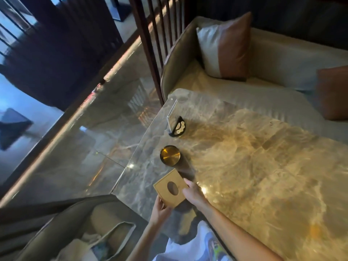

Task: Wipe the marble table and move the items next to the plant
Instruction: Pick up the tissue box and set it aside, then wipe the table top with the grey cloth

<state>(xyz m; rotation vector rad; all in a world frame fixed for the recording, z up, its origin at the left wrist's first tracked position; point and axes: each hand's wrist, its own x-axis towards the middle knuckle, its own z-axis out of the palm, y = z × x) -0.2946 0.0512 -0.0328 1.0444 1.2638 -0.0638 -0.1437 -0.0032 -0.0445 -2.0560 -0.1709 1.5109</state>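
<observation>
A gold square tissue box [171, 188] with an oval hole in its top sits near the left edge of the marble table [254, 166]. My left hand [161, 208] grips its near corner and my right hand [193, 193] holds its right side. Beyond it stands a round black tin with a gold lid [170, 154]. Farther along the edge is a clear acrylic sign holder [172, 113] on a black half-round base [178, 128]. No plant and no cloth are in view.
A cushioned sofa [273, 59] with two pillows runs along the far side of the table. A chair at the lower left holds a canvas tote bag [105, 240]. A dark wooden slat screen [156, 44] stands beside the table's far left corner. Glossy floor lies left.
</observation>
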